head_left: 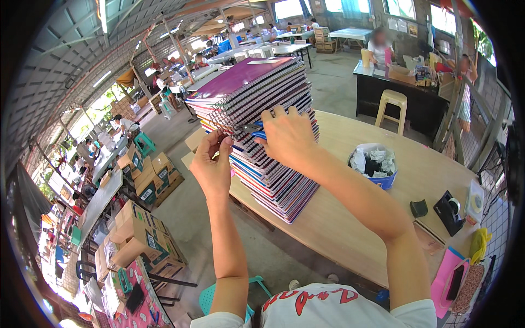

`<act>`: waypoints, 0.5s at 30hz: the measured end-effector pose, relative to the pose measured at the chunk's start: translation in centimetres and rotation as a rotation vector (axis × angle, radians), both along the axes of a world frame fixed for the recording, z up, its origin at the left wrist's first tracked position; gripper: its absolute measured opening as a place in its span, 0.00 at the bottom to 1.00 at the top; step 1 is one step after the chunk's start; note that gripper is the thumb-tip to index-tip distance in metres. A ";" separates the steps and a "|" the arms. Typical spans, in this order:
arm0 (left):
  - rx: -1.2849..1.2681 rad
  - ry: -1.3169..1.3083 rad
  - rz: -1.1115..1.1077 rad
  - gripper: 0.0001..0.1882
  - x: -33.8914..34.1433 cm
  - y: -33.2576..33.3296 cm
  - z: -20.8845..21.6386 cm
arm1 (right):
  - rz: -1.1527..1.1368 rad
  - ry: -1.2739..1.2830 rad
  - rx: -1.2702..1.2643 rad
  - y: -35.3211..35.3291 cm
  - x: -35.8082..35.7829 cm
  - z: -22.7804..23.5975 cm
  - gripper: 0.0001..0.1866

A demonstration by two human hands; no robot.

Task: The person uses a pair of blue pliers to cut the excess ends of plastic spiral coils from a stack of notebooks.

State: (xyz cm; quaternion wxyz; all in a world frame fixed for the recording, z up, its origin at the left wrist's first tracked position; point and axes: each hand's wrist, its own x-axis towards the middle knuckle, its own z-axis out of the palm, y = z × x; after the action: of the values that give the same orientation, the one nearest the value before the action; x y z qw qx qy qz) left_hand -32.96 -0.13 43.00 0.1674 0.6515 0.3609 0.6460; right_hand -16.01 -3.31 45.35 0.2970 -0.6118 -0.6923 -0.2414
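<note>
A tall stack of spiral-bound notebooks (240,76) rises from the table, a purple cover on top and the coil spines facing me. My right hand (290,134) is closed round a pair of blue-handled pliers (257,131), whose dark jaws point left at the coils in the upper part of the stack. Just left of the jaws, my left hand (213,161) has thumb and fingers pinched together at the corner of the stack, by the coil ends. Whatever lies between those fingertips is too small to make out.
The wooden table (339,218) carries a blue-and-white tub (374,167) of crumpled scraps, a black tape dispenser (449,212) and a pink folder (445,279). Cardboard boxes (143,235) stand on the left. A stool (391,109) and a seated person (378,49) are beyond the table.
</note>
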 end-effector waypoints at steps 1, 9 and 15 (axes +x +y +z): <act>0.000 0.001 0.000 0.12 0.0 0.0 0.0 | 0.019 -0.008 -0.023 0.0 -0.1 0.0 0.23; 0.027 -0.006 -0.019 0.09 0.0 0.4 -0.1 | 0.038 0.025 -0.074 0.6 0.0 0.3 0.19; 0.018 -0.058 -0.027 0.10 0.3 0.4 0.0 | 0.113 0.068 -0.145 1.2 0.6 0.7 0.08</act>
State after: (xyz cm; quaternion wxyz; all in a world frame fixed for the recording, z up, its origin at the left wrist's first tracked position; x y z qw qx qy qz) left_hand -32.65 0.25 42.95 0.1808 0.6388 0.3411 0.6655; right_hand -15.45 -2.13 46.07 0.2883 -0.5996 -0.7308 -0.1526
